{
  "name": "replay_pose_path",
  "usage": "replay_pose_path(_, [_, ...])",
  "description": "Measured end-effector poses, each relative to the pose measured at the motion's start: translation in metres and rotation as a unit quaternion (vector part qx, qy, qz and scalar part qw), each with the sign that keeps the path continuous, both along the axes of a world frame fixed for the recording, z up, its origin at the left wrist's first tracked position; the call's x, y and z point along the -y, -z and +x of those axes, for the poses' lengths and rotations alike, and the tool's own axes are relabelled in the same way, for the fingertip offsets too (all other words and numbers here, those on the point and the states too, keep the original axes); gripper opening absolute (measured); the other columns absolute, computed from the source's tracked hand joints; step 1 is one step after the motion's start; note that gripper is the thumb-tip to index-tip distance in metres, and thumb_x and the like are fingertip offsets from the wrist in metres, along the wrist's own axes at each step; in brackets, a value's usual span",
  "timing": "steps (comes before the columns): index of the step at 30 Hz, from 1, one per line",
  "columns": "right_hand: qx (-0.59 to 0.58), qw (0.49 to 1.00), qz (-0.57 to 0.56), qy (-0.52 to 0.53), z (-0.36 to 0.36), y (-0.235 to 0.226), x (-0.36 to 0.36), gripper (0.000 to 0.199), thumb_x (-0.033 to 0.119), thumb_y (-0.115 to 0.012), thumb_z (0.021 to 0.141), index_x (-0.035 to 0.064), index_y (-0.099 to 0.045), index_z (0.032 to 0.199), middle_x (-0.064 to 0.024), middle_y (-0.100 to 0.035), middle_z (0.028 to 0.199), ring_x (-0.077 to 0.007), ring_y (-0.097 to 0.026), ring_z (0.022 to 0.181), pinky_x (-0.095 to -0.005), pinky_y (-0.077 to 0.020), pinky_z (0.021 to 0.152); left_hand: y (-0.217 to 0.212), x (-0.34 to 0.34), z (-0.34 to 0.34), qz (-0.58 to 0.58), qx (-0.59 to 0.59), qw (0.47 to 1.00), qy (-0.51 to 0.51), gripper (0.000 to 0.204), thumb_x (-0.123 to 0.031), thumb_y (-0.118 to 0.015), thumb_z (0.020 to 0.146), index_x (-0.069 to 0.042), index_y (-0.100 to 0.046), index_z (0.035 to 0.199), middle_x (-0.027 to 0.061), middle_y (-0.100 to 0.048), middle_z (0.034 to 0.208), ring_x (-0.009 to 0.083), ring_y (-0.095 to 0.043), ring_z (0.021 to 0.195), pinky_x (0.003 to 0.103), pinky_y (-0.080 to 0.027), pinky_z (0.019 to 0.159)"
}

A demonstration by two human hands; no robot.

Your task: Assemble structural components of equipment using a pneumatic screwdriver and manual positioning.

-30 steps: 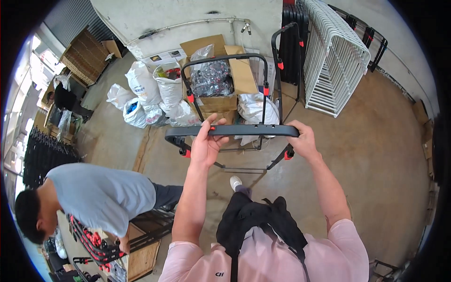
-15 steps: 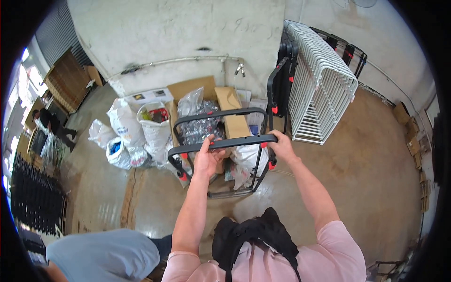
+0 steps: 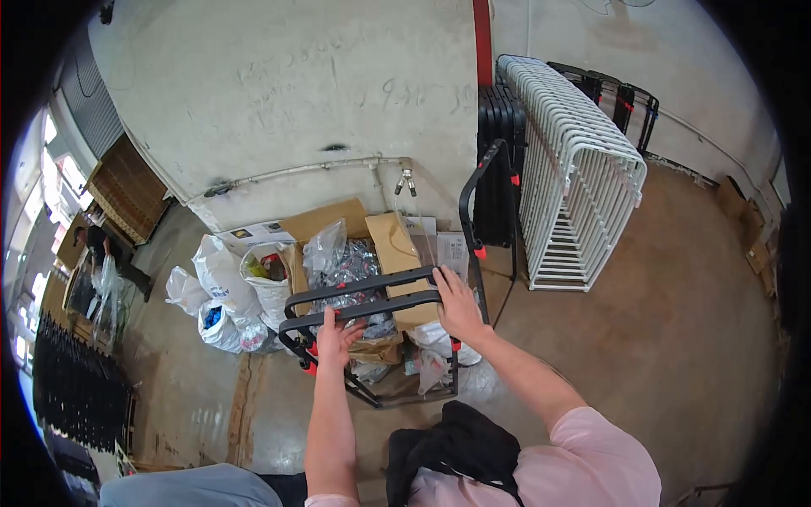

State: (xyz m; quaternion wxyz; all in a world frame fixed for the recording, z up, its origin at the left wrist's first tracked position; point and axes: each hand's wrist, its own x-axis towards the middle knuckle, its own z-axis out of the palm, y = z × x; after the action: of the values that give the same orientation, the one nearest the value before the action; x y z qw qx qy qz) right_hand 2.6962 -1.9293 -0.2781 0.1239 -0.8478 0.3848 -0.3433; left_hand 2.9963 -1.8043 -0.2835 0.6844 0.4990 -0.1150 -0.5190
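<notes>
In front of me stands a black tubular metal frame with red fittings, its two upper bars lying close together. My left hand is closed on the nearer bar towards its left end, thumb on top and fingers beneath. At the right end, my right hand reaches over the bars, its fingers on the farther one and its palm by the nearer one. The frame's lower part reaches down to the floor.
Behind the frame, an open cardboard box holds plastic-wrapped parts. White sacks stand left of it. Nested white metal frames and folded black frames lean at the right. A person in grey-blue is close at lower left; another stands farther off.
The two upper bars have come closer together. My right hand has moved left and now reaches over both bars. My view has shifted, and the nearby person shows less.
</notes>
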Motion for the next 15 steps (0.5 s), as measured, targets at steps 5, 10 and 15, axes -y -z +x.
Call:
replay_pose_path(5, [0.081,0.994,0.058,-0.048,-0.028,0.016,0.012,0.071,0.004,-0.065,0.087,-0.0024,-0.043,0.154,-0.0284,-0.047,0.154,-0.0456,-0.048,0.14,-0.0489,-0.0394,0.117,0.054,-0.041,-0.049,-0.004,0.042,0.998,-0.042,0.053,-0.052,-0.05,0.11,-0.004,-0.056,0.134,0.0135,-0.071,0.113,0.0252,-0.072,0.092,0.036,-0.059,0.071])
replay_pose_path(10, [-0.026,0.961,0.269,-0.056,-0.066,0.169,-0.033,0.053,0.016,-0.067,0.089,0.0011,-0.057,0.138,-0.0253,-0.066,0.13,-0.0433,-0.063,0.121,-0.0478,-0.051,0.105,0.247,-0.286,-0.129,0.416,0.378,0.827,0.009,0.044,-0.039,-0.06,0.101,0.002,-0.068,0.116,0.0318,-0.069,0.111,0.0539,-0.065,0.103,0.053,-0.054,0.092])
replay_pose_path(15, [-0.412,0.754,0.428,-0.282,-0.13,0.253,-0.099,0.04,0.034,-0.064,0.091,0.0097,-0.076,0.12,-0.0209,-0.077,0.108,-0.0355,-0.075,0.103,-0.0481,-0.0579,0.092,0.261,-0.537,-0.311,0.685,0.095,0.717,0.088,0.05,-0.045,-0.063,0.091,-0.003,-0.078,0.114,0.0224,-0.078,0.106,0.0365,-0.076,0.103,0.043,-0.057,0.095])
